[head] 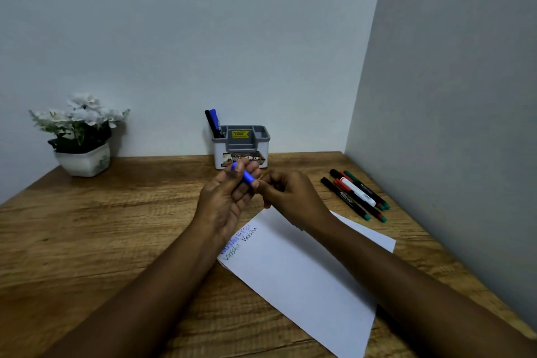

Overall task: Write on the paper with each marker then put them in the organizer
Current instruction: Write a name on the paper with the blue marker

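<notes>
My left hand point(225, 199) grips a blue marker cap point(247, 176) above the table, just in front of the organizer. My right hand point(286, 192) is closed next to it, its fingertips at the blue piece; the marker body is mostly hidden in the fist, with a greenish tip showing below the wrist. A white paper point(305, 267) lies under my forearms, with words in blue and black at its left corner. The grey organizer point(241, 144) stands at the wall and holds a black and a blue marker point(213, 123) in its left slot.
Several markers point(357, 195) with red, green and black parts lie in a row at the right, near the side wall. A white pot of white flowers point(82, 136) stands at the back left. The wooden table point(101, 241) meets walls at back and right.
</notes>
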Tool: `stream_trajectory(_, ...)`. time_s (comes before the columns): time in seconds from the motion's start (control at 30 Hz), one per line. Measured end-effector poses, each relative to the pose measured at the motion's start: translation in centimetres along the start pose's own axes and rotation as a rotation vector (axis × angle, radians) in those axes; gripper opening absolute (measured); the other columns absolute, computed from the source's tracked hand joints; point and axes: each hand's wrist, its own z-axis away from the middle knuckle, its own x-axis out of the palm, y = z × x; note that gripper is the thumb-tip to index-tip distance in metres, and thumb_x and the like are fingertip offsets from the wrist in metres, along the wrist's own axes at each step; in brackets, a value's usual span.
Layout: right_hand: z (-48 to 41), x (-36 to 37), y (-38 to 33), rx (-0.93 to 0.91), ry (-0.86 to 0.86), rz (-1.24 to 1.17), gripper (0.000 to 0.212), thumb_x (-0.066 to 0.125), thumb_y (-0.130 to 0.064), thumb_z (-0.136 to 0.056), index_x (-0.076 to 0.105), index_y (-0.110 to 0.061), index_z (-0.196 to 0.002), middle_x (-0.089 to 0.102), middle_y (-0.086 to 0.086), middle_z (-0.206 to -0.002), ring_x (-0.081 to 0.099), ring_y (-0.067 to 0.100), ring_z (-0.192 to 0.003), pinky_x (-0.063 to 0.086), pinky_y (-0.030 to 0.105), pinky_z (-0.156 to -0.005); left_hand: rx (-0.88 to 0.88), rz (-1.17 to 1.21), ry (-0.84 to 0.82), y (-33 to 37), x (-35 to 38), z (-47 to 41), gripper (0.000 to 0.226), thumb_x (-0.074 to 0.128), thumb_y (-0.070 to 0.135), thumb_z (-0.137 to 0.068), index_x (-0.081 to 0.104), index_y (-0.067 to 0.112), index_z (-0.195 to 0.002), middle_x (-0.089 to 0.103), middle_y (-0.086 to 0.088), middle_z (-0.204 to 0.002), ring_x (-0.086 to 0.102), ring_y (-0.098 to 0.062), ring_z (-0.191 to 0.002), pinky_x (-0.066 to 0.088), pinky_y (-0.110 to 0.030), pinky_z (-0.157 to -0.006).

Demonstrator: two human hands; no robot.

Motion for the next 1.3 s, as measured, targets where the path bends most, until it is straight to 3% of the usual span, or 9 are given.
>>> stream_trajectory(0.17, -0.1, 0.0, 0.0, 0.004, -0.022, 0.024, 0.022, 0.063, -0.028, -0.088, 0.067, -0.013, -0.073, 0.062, -0.006, -0.057, 0.050, -0.002, -0.045, 0.032, 0.011, -0.049, 0.046, -0.021, 0.059, 0.0, 0.1, 0.1, 0.017, 0.057, 0.014, -0.086, 0.064, 0.007, -0.100, 0.074, -0.005, -0.089, 0.071, -0.014, -0.084, 0.056, -0.021, -0.061)
stream_trajectory(0.4, -0.6, 0.2, -0.6, -0.095, 0.015, 0.224, 0.021, 0.062, -0.035, -0.088, 0.062, -0.022, -0.072, 0.065, -0.005, -0.061, 0.052, 0.002, -0.052, 0.040, 0.026, -0.055, 0.124, -0.002, 0.202, 0.8, 0.5, 0.0, 0.014, 0.059, 0.011, -0.088, 0.063, 0.004, -0.100, 0.074, -0.006, -0.080, 0.072, -0.015, -0.076, 0.054, -0.021, -0.056)
stream_trajectory(0.53, -1.0, 0.6, -1.1, -0.178, 0.050, 0.368, 0.025, 0.060, -0.039, -0.089, 0.066, -0.015, -0.084, 0.068, 0.000, -0.071, 0.061, 0.016, -0.064, 0.048, 0.034, -0.061, 0.128, -0.013, 0.253, 0.7, 1.2, 0.1, 0.011, 0.060, 0.010, -0.088, 0.063, 0.006, -0.097, 0.074, -0.005, -0.076, 0.072, -0.014, -0.073, 0.056, -0.021, -0.057)
stream_trajectory(0.7, 0.3, -0.5, 0.1, -0.363, 0.079, 0.668, 0.021, 0.061, -0.038, -0.086, 0.063, -0.017, -0.084, 0.069, 0.002, -0.075, 0.062, 0.022, -0.067, 0.039, 0.029, -0.054, 0.312, 0.344, 0.524, 6.9, -4.6, -2.6, 0.012, 0.055, 0.006, -0.090, 0.055, 0.016, -0.083, 0.070, 0.001, -0.063, 0.067, -0.006, -0.056, 0.055, -0.018, -0.058)
stream_trajectory(0.8, -0.3, -1.4, 0.5, -0.264, 0.107, 0.506, 0.021, 0.062, -0.040, -0.086, 0.064, -0.019, -0.083, 0.066, -0.005, -0.072, 0.059, 0.013, -0.065, 0.043, 0.030, -0.057, 0.352, 0.316, 0.563, 8.8, -7.5, -2.7, 0.012, 0.054, 0.008, -0.092, 0.056, 0.017, -0.084, 0.070, 0.006, -0.059, 0.068, -0.004, -0.061, 0.055, -0.019, -0.062)
stream_trajectory(0.9, -1.0, -1.2, 0.6, -0.135, 0.088, 0.275, 0.017, 0.067, -0.036, -0.085, 0.061, -0.020, -0.088, 0.058, -0.009, -0.065, 0.051, 0.002, -0.058, 0.039, 0.024, -0.057, 0.297, 0.188, 0.458, 6.6, -5.4, -2.3, 0.008, 0.055, 0.011, -0.092, 0.058, 0.016, -0.085, 0.072, 0.004, -0.066, 0.070, -0.006, -0.065, 0.055, -0.021, -0.060)
stream_trajectory(1.03, -0.2, -1.5, 1.4, -0.014, -0.042, -0.081, 0.014, 0.055, -0.022, -0.094, 0.048, -0.027, -0.105, 0.052, 0.000, -0.060, 0.050, 0.010, -0.057, 0.039, 0.025, -0.056, 0.240, -0.054, 0.296, 6.2, -3.5, -1.6, 0.008, 0.055, 0.011, -0.091, 0.062, 0.010, -0.096, 0.074, -0.001, -0.077, 0.072, -0.012, -0.075, 0.057, -0.022, -0.063)
stream_trajectory(1.2, -1.0, -2.4, 1.3, 0.248, 0.003, -0.722, 0.027, 0.036, -0.012, -0.097, 0.063, -0.017, -0.098, 0.060, 0.007, -0.072, 0.047, 0.012, -0.047, 0.029, 0.018, -0.041, 0.195, -0.811, -0.106, 5.6, -2.8, 0.1, 0.013, 0.056, 0.009, -0.091, 0.065, 0.011, -0.099, 0.072, -0.005, -0.090, 0.068, -0.004, -0.073, 0.055, -0.019, -0.067)
stream_trajectory(1.3, -1.0, -2.4, 1.6, 0.281, 0.027, -0.816, 0.019, 0.044, -0.013, -0.087, 0.062, -0.015, -0.095, 0.060, 0.004, -0.073, 0.046, 0.009, -0.046, 0.026, 0.017, -0.039, 0.394, -1.494, -0.462, 5.6, -4.4, 0.4, 0.016, 0.062, 0.019, -0.089, 0.067, 0.025, -0.103, 0.069, 0.008, -0.101, 0.062, 0.003, -0.084, 0.051, -0.017, -0.074)
